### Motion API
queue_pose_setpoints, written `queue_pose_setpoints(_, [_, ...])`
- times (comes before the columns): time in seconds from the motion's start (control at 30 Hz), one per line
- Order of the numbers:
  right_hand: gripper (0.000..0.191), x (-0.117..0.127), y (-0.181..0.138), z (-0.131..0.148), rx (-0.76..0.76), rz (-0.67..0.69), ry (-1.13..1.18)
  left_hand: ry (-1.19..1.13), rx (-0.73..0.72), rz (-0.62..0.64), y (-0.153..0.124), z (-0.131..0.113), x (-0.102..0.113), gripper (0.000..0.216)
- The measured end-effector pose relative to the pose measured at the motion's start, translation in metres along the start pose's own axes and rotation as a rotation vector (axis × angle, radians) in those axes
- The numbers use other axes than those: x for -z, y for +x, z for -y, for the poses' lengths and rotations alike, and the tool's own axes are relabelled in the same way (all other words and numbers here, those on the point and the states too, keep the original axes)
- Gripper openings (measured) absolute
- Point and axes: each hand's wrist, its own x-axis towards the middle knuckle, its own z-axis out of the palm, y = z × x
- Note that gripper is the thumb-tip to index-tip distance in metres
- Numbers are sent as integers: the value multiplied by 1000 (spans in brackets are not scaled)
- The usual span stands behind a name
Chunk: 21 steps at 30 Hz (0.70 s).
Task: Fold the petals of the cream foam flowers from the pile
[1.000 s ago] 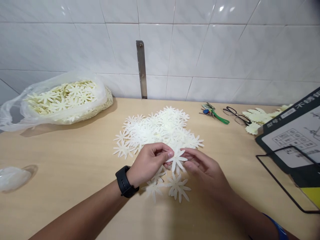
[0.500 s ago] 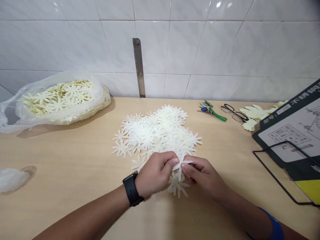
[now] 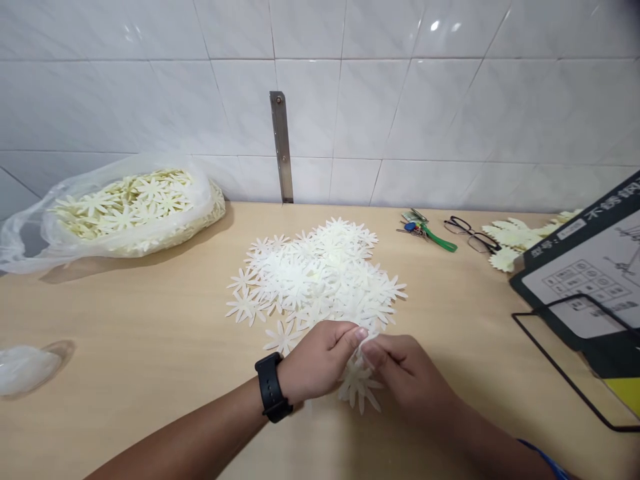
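My left hand, with a black watch on the wrist, and my right hand meet low in the middle of the wooden table. Both pinch one small white flower-shaped cutout between thumb and fingers. Most of that cutout is hidden by my fingers. Another loose cutout lies under my hands. Just beyond them spreads a flat pile of the same white cutouts.
A clear plastic bag full of yellowish cutouts sits at the back left. Keys with a green strap, glasses and more cutouts lie back right. A dark printed box with a black wire frame stands right. Crumpled plastic lies far left.
Both hands have drawn toward me and lower on the table, still pinching the cutout. The cutout, spread flat a second ago, is now mostly closed in between my fingers.
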Motion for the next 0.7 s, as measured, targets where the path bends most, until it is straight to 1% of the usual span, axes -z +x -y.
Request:
queue_pose_setpoints(0.07, [44,0,1,-2,-22,-49,-8,-30,8,-16,0,0,-1,45])
queue_pose_setpoints(0.13, [45,-1,2,-4,23,49,-3,-41,12,-42,-1,1,-2,47])
queue_pose_setpoints(0.17, [45,-2,2,-5,37,77,6,-47,13,-48,-1,2,-2,47])
queue_pose_setpoints(0.2, [44,-3,3,-5,22,62,17,-54,13,-50,-1,2,-3,47])
queue_pose_setpoints(0.27, [43,-4,4,-5,-29,-52,43,-59,10,-56,-1,2,-3,46])
queue_pose_setpoints(0.3, [43,-4,4,-4,-32,-77,38,-58,8,-61,-1,2,-4,45])
queue_pose_setpoints(0.33, [45,-4,4,-3,-19,-61,44,-56,4,-64,-1,1,-4,45])
queue_pose_setpoints(0.4, [44,-4,3,-1,34,16,31,-57,0,-67,-1,-1,-3,44])
queue_pose_setpoints(0.53, [44,-4,3,-1,25,-63,5,-48,4,-76,-3,-4,-4,44])
queue_pose_setpoints(0.63, [46,-3,4,-2,40,-17,-41,6,-5,-86,-3,-4,-4,44])
queue_pose_setpoints(0.7, [45,-3,5,-2,21,-61,-48,13,-11,-89,-3,-3,-4,43])
